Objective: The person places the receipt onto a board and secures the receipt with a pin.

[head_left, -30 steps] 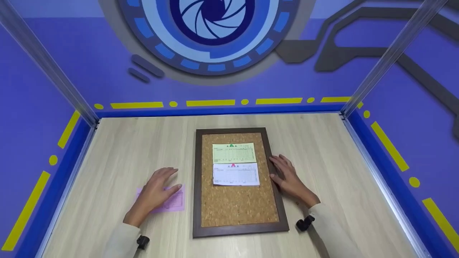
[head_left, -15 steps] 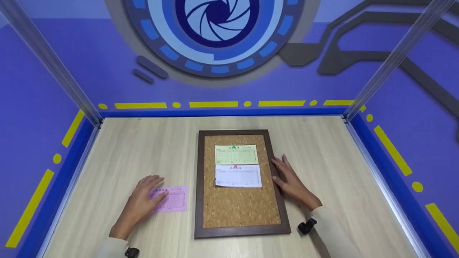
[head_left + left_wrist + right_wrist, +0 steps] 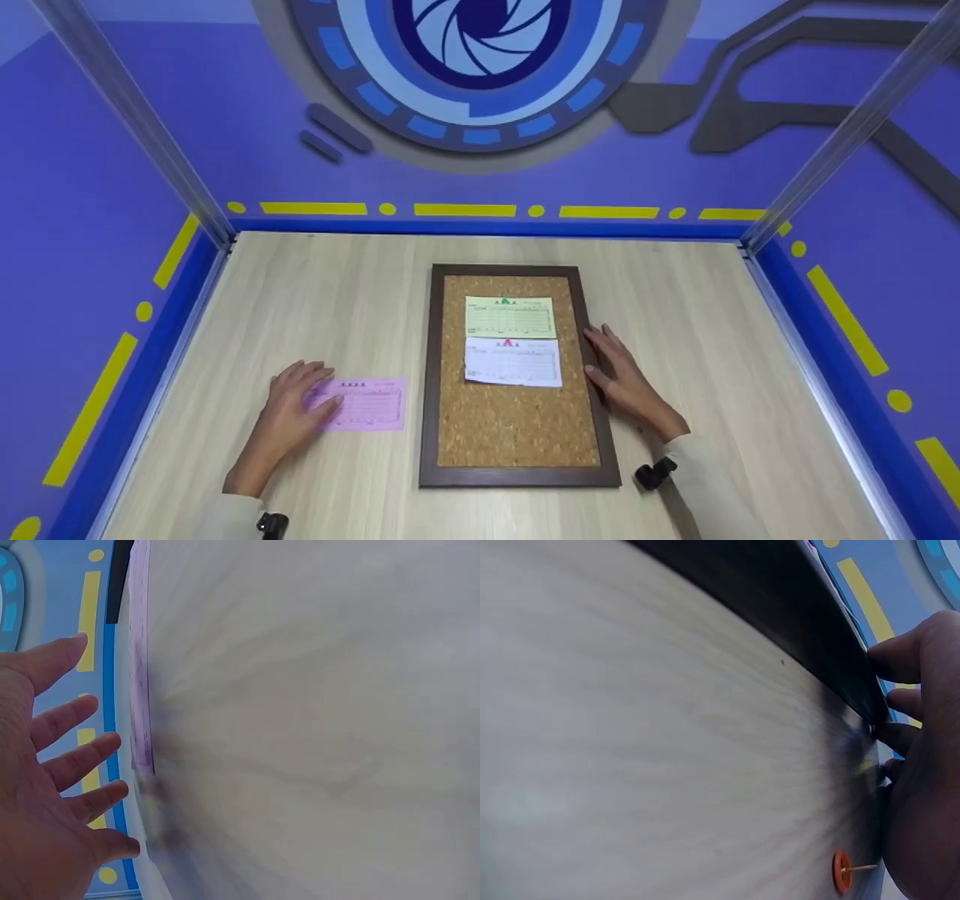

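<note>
**Pink slip under my left hand, cork board steadied by my right**

My left hand (image 3: 289, 409) lies flat, fingers spread and straight, fingertips resting on the left end of the pink slip (image 3: 367, 403). The slip lies flat on the wooden table (image 3: 337, 300), long axis running left to right, just left of the cork board (image 3: 517, 420). My right hand (image 3: 626, 379) rests with relaxed, straight fingers against the board's right frame edge. The board lies lengthwise away from me and carries a green slip (image 3: 510, 316) above a white slip (image 3: 513, 361), each pinned at its top. An orange pushpin (image 3: 843, 871) lies on the table by my right hand.
</note>
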Motion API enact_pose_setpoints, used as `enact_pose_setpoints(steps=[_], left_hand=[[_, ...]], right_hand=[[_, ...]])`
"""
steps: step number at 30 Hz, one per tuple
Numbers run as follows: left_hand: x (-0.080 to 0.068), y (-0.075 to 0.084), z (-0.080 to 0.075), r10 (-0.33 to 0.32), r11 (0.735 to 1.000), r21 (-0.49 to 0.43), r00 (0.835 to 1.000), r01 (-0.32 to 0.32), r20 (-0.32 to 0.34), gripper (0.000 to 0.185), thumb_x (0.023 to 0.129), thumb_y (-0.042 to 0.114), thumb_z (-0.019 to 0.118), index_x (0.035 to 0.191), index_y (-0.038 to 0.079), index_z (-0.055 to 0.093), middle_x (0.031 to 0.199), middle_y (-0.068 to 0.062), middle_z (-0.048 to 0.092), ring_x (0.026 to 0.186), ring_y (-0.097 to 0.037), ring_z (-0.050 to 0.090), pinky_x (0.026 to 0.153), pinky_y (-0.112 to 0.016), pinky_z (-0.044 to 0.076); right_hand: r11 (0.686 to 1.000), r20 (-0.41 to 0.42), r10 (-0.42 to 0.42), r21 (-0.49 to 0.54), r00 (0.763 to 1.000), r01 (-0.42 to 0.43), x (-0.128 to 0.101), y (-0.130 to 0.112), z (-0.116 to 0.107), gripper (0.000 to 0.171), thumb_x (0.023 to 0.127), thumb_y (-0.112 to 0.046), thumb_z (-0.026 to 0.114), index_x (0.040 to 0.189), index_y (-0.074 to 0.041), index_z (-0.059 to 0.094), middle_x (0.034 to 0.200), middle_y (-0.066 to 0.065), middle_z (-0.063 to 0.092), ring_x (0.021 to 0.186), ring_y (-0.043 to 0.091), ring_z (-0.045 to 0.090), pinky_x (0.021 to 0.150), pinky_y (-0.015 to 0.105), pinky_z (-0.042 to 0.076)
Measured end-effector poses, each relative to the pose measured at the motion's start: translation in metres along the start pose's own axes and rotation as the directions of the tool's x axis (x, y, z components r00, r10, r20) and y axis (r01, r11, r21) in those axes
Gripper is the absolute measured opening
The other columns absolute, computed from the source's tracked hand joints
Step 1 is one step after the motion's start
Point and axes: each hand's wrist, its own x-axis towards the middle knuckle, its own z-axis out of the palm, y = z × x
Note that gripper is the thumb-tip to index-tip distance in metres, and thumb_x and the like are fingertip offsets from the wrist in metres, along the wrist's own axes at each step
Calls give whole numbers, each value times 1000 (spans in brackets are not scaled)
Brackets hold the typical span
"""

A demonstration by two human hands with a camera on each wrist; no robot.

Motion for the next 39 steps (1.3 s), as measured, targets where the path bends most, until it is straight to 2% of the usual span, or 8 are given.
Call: enact_pose_setpoints(steps=[4,8,17,20,24,31,39], left_hand=[[0,-5,0,15,1000,0,1000,-15,-27,42,92,11,87,129,-4,76,146,-28,65,150,-58,43,121,-85,13],[-3,-11,-2,21,1000,-12,998,-22,-52,38,90,9,88,125,-3,78,144,-27,67,149,-58,44,120,-88,11],[-11,-21,-1,-26,998,-52,998,23,-54,39,90,10,89,126,-1,79,148,-27,66,153,-58,38,121,-88,4],[-13,-22,1,-25,997,-71,998,20,-64,39,89,10,90,126,-1,79,149,-27,65,154,-59,37,120,-88,2],[-11,-24,2,-15,996,-91,997,9,-74,39,90,10,89,126,-1,79,151,-27,63,155,-60,34,123,-85,1],[-8,-28,1,-49,994,-100,998,44,-41,42,92,9,88,132,-1,77,159,-26,57,161,-57,25,129,-75,-3],[-9,-33,-1,-72,994,-82,996,68,-45,50,94,14,87,139,-1,72,164,-26,52,162,-56,20,131,-70,-4]], right_hand=[[1000,-21,-13,-7,1000,13,-1,3,-1,70,110,-28,67,170,-6,39,179,27,25,166,53,14,126,80,13],[1000,-5,1,-7,1000,-1,1,2,0,71,111,-31,66,171,-7,38,179,24,25,167,51,11,127,78,11],[1000,2,7,-7,1000,-7,1,1,3,71,111,-30,66,172,-9,37,180,23,24,168,50,10,127,79,11],[1000,0,2,-8,1000,-2,1,1,3,70,111,-29,66,171,-8,38,180,24,24,167,51,10,126,80,11],[1000,-14,3,-8,1000,-3,0,2,2,69,110,-28,66,171,-7,39,179,25,24,167,51,12,125,81,12],[1000,-13,1,-13,1000,-1,1,2,0,69,111,-28,65,170,-4,39,179,27,24,167,51,11,126,80,11],[1000,-23,-19,-15,1000,19,2,2,3,68,110,-26,66,170,-5,40,178,28,24,166,52,13,125,80,13]])
